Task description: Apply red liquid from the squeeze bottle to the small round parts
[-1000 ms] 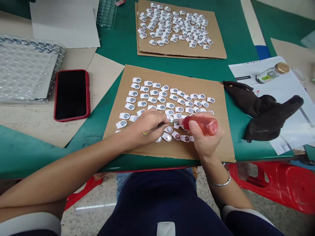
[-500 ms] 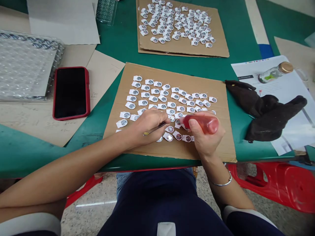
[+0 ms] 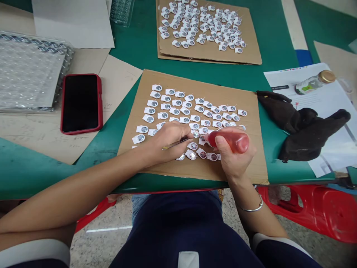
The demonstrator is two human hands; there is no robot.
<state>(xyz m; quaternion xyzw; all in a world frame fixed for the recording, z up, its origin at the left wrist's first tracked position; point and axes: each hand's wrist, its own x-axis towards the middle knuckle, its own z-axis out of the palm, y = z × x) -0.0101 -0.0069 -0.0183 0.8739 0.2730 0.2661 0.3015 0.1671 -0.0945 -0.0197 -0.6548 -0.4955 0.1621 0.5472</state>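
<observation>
Speckled floor (image 3: 95, 245) nearest, red stool (image 3: 329, 212) at right, below the edge of a green table (image 3: 92, 173). Left hand (image 3: 167, 139): fingers pinching a slim metal tool (image 3: 174, 144); long axis gently sloped, yellowish end toward near left, other end at the fingertips, toward far right. Right hand (image 3: 237, 158): thumb and fingers wrapped around a red bottle (image 3: 231, 141); axis nearly crosswise, base to the right, nozzle pointing left, toward the left fingertips. Bottle sits over the right half of a cardboard sheet (image 3: 167, 83); cannot tell whether the nozzle touches the white tags (image 3: 184, 120). Tags bear round grey discs, in uneven rows. Left: red-cased phone (image 3: 81, 103), long axis near-to-far. Right: dark cloth (image 3: 304, 145), partly over printed paper (image 3: 326, 163); glass jar (image 3: 309, 84) on its side, lid rightward. Farthest: second cardboard (image 3: 200, 54), crowded with similar tags.
</observation>
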